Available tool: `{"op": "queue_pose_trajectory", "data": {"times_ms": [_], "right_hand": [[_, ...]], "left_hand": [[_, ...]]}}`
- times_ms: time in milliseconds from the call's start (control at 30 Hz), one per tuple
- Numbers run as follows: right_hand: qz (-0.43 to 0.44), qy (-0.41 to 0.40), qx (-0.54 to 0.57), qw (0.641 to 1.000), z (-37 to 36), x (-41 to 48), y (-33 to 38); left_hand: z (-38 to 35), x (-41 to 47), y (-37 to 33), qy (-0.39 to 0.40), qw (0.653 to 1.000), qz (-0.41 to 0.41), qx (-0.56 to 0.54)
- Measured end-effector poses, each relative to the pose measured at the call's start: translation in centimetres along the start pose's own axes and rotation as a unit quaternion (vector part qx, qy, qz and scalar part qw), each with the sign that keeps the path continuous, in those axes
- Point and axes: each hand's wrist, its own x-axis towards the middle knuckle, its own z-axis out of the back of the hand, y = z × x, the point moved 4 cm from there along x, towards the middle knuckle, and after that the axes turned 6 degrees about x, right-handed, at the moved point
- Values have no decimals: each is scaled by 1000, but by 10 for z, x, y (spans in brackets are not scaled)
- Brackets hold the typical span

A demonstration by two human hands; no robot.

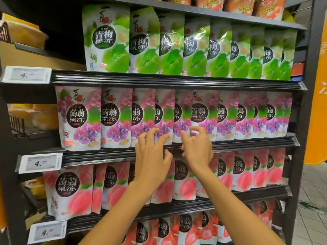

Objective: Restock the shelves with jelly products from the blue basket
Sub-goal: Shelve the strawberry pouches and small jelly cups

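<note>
Fingertips (155,130) of left hand (152,156) and right hand (196,147), both half-open, on purple jelly pouches (115,119)

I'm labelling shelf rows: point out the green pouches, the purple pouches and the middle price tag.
green pouches (108,39): head view, leftmost pouch's front.
purple pouches (77,117): head view, leftmost pouch's front.
middle price tag (40,162): head view, its screen.
</note>
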Motion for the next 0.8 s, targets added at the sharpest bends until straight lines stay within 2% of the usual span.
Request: {"op": "queue_pose_trajectory", "data": {"times_ms": [200,367,467,533,700,800], "right_hand": [[-33,65,-2,997,5,10,-7],[-49,58,6,997,17,22,-14],[-52,63,47,996,20,23,-20],[-37,51,47,997,23,23,-22],[-27,-48,23,998,50,37,-31],[-39,-56,30,997,63,44,-38]], "left_hand": [[-11,2,-13,12,1000,-5,-4],[-16,2,-20,3,1000,2,-4],[-19,2,-30,-6,1000,-14,-2],[-23,2,-37,1,1000,-21,-1],[-33,4,-48,23,999,-33,11],[-39,2,-51,35,999,-25,24]]}}
